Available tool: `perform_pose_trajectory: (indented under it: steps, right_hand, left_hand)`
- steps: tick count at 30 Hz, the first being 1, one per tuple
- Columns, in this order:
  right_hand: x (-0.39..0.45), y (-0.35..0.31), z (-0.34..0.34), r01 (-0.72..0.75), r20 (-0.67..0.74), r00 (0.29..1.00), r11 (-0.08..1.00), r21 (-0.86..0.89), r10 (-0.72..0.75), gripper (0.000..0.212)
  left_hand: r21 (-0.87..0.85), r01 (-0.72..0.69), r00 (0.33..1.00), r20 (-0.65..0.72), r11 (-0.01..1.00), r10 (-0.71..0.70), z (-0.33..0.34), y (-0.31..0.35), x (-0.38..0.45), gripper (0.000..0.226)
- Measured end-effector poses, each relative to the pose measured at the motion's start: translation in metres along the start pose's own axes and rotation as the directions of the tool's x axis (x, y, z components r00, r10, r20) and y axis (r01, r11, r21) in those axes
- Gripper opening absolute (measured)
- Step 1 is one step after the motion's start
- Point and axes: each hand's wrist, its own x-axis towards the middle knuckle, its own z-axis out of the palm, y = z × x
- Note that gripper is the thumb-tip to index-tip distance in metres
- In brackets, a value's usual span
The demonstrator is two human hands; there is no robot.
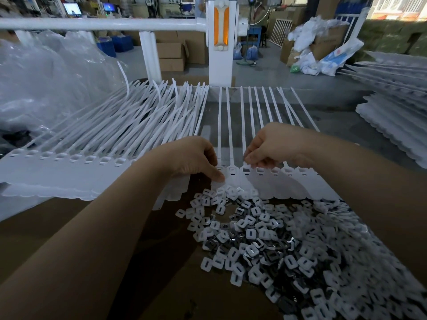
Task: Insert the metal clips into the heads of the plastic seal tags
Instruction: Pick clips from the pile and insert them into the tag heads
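Both hands work at the tag heads, at the near edge of the row.
Left hand (189, 158) presses its thumb on a seal tag (227, 174); right hand (275, 146) pinches a clip (246, 158) over the next head; loose clips (265, 232) crowd the tabletop (69, 222) close below.

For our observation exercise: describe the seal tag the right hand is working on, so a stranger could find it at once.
Start at the white post with the orange reflector; below it a strip of white plastic seal tags lies flat, straps running away. Just under the right hand, the seal tag sits third from the strip's left end. Unlike its neighbours, the hand's fingers hover directly over its head.
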Motion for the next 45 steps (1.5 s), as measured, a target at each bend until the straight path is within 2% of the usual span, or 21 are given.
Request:
perform_pose_trajectory:
  steps: [6, 15, 21, 27, 30, 33, 34, 36, 37, 39, 41, 45]
  right_hand:
    - [0.009, -0.003, 0.003, -0.036, 0.04, 0.998, 0.994, -0.106, 0.041, 0.012]
    - [0.012, -0.006, 0.003, -0.111, 0.092, 0.988, 0.984, -0.143, 0.125, 0.018]
    - [0.013, -0.006, 0.001, -0.131, 0.087, 0.984, 0.965, -0.227, 0.154, 0.041]
    - [0.011, -0.007, 0.002, -0.116, 0.062, 0.989, 0.958, -0.263, 0.137, 0.037]
    - [0.006, -0.005, 0.003, -0.057, 0.046, 0.996, 0.952, -0.301, 0.075, 0.033]
    - [-0.007, -0.006, 0.007, 0.11, -0.01, 0.993, 0.953, -0.283, -0.117, 0.015]
    - [-0.013, -0.009, 0.008, 0.185, 0.001, 0.982, 0.957, -0.222, -0.19, 0.011]
    - [-0.031, -0.018, 0.013, 0.32, 0.14, 0.943, 0.94, -0.115, -0.303, 0.009]
    - [-0.039, -0.022, 0.016, 0.378, 0.22, 0.913, 0.916, -0.134, -0.345, 0.01]
    - [-0.048, -0.025, 0.025, 0.459, 0.305, 0.875, 0.845, -0.276, -0.376, 0.012]
    - [-0.052, -0.025, 0.032, 0.485, 0.301, 0.872, 0.77, -0.415, -0.387, 0.008]
    - [-0.057, -0.023, 0.039, 0.46, 0.257, 0.888, 0.724, -0.514, -0.382, 0.009]
  left_hand:
    - [-0.003, 0.006, 1.0, -0.003, 1.0, -0.006, 0.0, 0.001, 0.001, 0.036]
    - [-0.023, 0.013, 1.0, 0.008, 1.0, -0.013, -0.001, 0.001, 0.0, 0.037]
    - [-0.03, 0.015, 1.0, 0.005, 0.999, -0.015, -0.001, 0.0, 0.001, 0.036]
    - [-0.016, 0.023, 1.0, 0.003, 1.0, -0.023, 0.0, 0.001, 0.0, 0.036]
    - [-0.009, 0.023, 1.0, 0.002, 1.0, -0.023, -0.001, 0.001, -0.001, 0.034]
    - [-0.011, 0.017, 1.0, 0.008, 1.0, -0.017, 0.0, 0.002, -0.002, 0.035]
    - [-0.008, 0.014, 1.0, 0.008, 1.0, -0.014, 0.0, 0.002, -0.002, 0.035]
    - [0.003, 0.009, 1.0, 0.014, 1.0, -0.009, 0.0, 0.002, -0.002, 0.035]
    - [0.006, 0.006, 1.0, 0.019, 1.0, -0.006, -0.001, 0.003, -0.002, 0.035]
    - [0.007, 0.007, 1.0, 0.025, 1.0, -0.007, -0.001, 0.003, -0.003, 0.037]
    - [0.003, 0.013, 1.0, 0.017, 1.0, -0.013, -0.001, 0.003, -0.003, 0.038]
    - [-0.006, 0.009, 1.0, 0.001, 1.0, -0.009, -0.002, 0.002, -0.005, 0.037]
